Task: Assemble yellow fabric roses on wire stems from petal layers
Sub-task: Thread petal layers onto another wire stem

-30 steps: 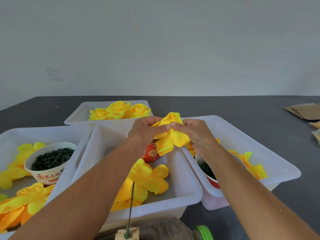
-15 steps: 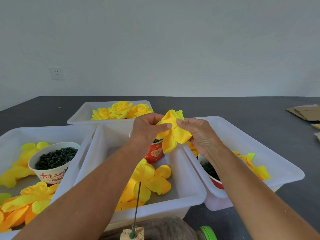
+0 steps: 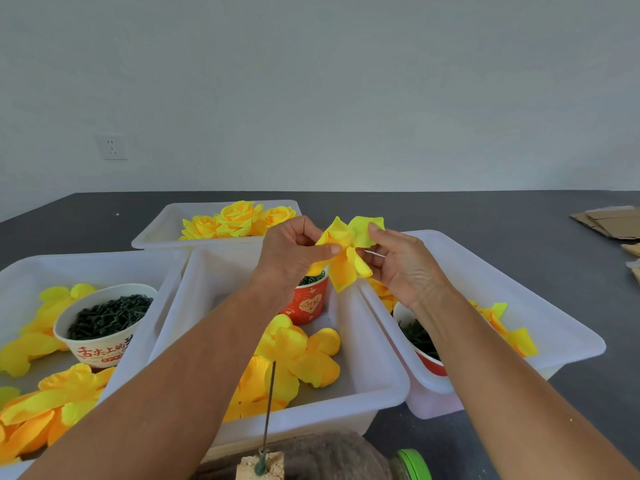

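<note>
Petal layer (image 3: 348, 252), bunched 1 s ago, now spread open, pinched between left hand (image 3: 294, 252) and right hand (image 3: 398, 261), so likely ready to thread onto wire stem (image 3: 269, 407).

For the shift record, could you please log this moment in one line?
hands: left, right pinch petal layer | above middle tub | wire stem bare

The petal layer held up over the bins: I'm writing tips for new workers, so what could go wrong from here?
1. Both hands, left hand and right hand, pinch the petal layer only at its edges; a slipped grip could drop it into the red cup of green pieces below.
2. The wire stem stands upright just below the forearms; lowering the arms could knock it over.
</note>
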